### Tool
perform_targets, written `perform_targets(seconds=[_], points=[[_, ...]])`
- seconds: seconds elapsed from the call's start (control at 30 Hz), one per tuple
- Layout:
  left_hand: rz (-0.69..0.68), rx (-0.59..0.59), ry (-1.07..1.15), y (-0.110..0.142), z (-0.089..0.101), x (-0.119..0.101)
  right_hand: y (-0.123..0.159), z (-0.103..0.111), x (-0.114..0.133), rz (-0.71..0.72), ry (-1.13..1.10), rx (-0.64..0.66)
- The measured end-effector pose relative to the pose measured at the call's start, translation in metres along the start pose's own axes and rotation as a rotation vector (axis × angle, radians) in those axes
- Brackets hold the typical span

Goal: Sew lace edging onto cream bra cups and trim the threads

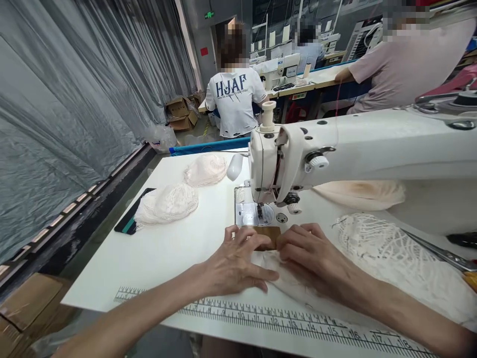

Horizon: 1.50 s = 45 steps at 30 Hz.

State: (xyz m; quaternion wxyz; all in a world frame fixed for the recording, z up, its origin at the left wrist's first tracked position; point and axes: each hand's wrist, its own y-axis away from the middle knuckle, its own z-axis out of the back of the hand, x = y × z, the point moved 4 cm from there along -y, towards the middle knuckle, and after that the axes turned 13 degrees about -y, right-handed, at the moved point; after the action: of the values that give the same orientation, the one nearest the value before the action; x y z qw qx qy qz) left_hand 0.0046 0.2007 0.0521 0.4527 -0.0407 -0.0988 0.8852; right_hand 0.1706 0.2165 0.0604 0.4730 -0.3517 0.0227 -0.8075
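My left hand (242,261) lies on the table with its fingers apart. Its thumb touches the edge of a sheer white fabric piece (294,283), and its fingertips rest by a flat brown patch (269,232). Closed fingers of my right hand (313,253) pinch that same fabric at the right of the patch; the exact grip is partly hidden. Just beyond both hands are the presser foot (260,211) and metal needle plate (246,214) of a white sewing machine (357,144). The fabric lies in front of the foot, apart from it.
White lace pieces (167,204) and a pale pink stack (205,170) lie at the left. More lace (387,248) and scissors (443,253) are at the right. A printed ruler (261,313) runs along the front edge. Several people sit at machines ahead.
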Motion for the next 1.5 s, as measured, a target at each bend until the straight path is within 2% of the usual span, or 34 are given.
perform_targets(seconds=[0.1, 0.27, 0.37, 0.43, 0.5, 0.7, 0.77, 0.9, 1.13, 1.5], points=[[-0.038, -0.027, -0.034, 0.003, -0.003, 0.000, 0.007, -0.001, 0.004, 0.012, 0.030, 0.036], [-0.075, -0.081, -0.084, 0.006, -0.006, 0.000, 0.010, 0.000, 0.008, 0.090, 0.160, -0.114], [-0.082, -0.095, -0.091, 0.006, -0.005, 0.000, 0.006, -0.005, 0.010, 0.088, 0.078, -0.005], [-0.092, -0.105, -0.098, 0.006, -0.004, 0.000, 0.004, -0.007, 0.012, 0.059, -0.024, 0.093], [-0.101, -0.100, -0.099, 0.006, -0.004, 0.000, 0.003, -0.006, 0.013, 0.018, -0.104, 0.131], [-0.105, -0.079, -0.097, 0.009, -0.007, 0.001, -0.002, -0.009, -0.010, -0.264, -0.177, 0.043], [-0.089, -0.073, -0.088, 0.009, -0.008, 0.003, -0.005, -0.013, -0.019, -0.317, -0.174, 0.008], [-0.060, -0.035, -0.057, 0.008, -0.010, 0.005, -0.012, -0.019, -0.028, -0.290, -0.096, -0.065], [-0.050, 0.014, -0.004, 0.006, -0.009, 0.005, -0.015, -0.021, -0.032, -0.281, -0.085, -0.041], [-0.068, -0.021, -0.043, 0.008, -0.009, 0.004, -0.016, -0.024, -0.032, -0.258, -0.021, -0.053]])
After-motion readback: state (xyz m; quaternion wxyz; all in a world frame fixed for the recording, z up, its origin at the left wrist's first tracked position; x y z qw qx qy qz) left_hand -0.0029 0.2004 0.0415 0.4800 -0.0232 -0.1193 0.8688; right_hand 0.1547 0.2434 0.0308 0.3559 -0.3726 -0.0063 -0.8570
